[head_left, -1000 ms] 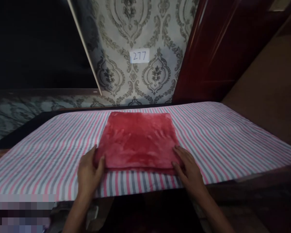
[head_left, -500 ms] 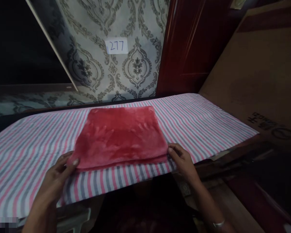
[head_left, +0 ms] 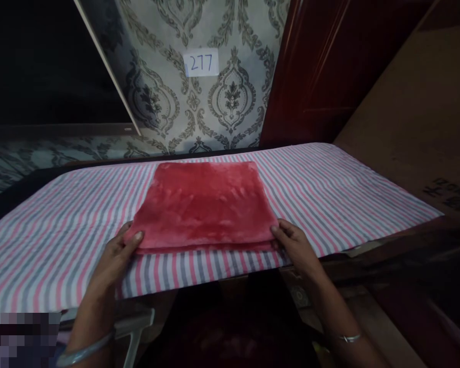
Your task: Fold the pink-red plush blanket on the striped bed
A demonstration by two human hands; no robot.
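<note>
The left hand (head_left: 113,255) rests at the near left corner of a folded red fleece towel (head_left: 203,204), thumb lying on top of the corner and fingers tucked at its edge, so the grip is closed lightly on that corner. The towel lies flat in the middle of the worktop, on a pink, grey and white striped cloth (head_left: 345,194), close to the near edge. Folded into a near-square rectangle, it has its long axis running left to right, its far edge parallel to the wall and its near edge facing the person. Its surface is plush and slightly glossy, with soft mottled marks in the pile, and layered edges show along the near side. The right hand (head_left: 297,248) holds the near right corner, fingers curled against the stacked layers, its grip likewise closed on the fabric. Behind, patterned wallpaper carries a white label (head_left: 201,63) reading 277, with a dark red door (head_left: 329,66) to its right.
</note>
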